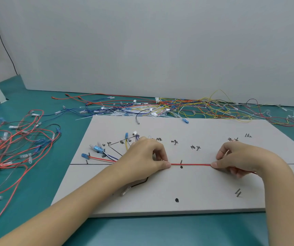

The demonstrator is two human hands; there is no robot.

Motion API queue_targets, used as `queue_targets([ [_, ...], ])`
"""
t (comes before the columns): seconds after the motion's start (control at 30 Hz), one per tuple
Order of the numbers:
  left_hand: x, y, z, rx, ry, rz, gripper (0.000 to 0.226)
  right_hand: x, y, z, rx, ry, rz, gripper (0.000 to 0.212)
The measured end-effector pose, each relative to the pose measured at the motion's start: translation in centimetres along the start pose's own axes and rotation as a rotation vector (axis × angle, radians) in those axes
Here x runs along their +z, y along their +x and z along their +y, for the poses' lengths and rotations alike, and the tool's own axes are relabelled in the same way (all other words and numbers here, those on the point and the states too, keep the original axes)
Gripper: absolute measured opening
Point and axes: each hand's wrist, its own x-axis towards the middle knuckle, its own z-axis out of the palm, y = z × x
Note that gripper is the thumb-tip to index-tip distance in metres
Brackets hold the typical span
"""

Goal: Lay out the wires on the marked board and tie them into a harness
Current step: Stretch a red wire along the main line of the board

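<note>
Fingers of both hands are curled and pinching one red wire (190, 164) that runs taut along the black line drawn across the grey marked board (160, 190); the left hand (142, 157) pinches it between thumb and forefinger just left of a small upright pin (181, 162), and the right hand (238, 158) pinches it further right, the wire's tail passing under that palm; left of the left hand the same wire slants up to a blue terminal (85, 155) near the board's left edge; more short wires with blue and clear terminals (96, 148) fan out beside handwritten labels behind the left hand; a black wire (141, 182) with a clear terminal lies on the board under the left wrist; two black dots and a pair of pins (238, 192) mark the near half; a tangle of red and black wires (14, 148) lies on the teal table (27, 192) to the left; a mixed heap of yellow, red, blue and white wires (187, 107) lies behind the board against a white wall (160, 41).
</note>
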Motion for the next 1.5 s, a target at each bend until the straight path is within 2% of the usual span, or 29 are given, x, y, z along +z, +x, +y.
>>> queue_targets([
  [0.43, 0.0, -0.4, 0.1, 0.039, 0.108, 0.032, 0.013, 0.1, 0.6, 0.8, -0.04, 0.192, 0.052, 0.015],
  [0.7, -0.3, 0.1, 0.1, 0.097, 0.191, -0.048, 0.01, 0.3, 0.0, 0.2, -0.023, 0.248, 0.103, 0.012],
  [0.93, -0.6, 0.1, -0.3, 0.102, 0.167, -0.062, 0.011, 0.6, -0.1, 0.0, -0.039, 0.287, 0.136, 0.028],
  [1.07, -2.3, 0.0, -1.4, 0.05, 0.221, -0.035, 0.012, 2.0, -0.3, -1.4, -0.095, 0.29, 0.112, 0.021],
  [1.2, -4.5, 0.0, -2.3, -0.077, 0.233, -0.029, 0.014, 3.6, -0.2, -2.9, -0.181, 0.259, 0.111, 0.014],
  [1.37, -5.6, 0.2, -2.6, -0.168, 0.255, -0.049, 0.016, 4.6, -0.5, -3.3, -0.241, 0.306, 0.09, 0.013],
  [1.5, -5.9, 0.1, -2.4, -0.2, 0.255, -0.078, 0.013, 4.0, -0.6, -3.2, -0.284, 0.207, 0.032, 0.01],
])
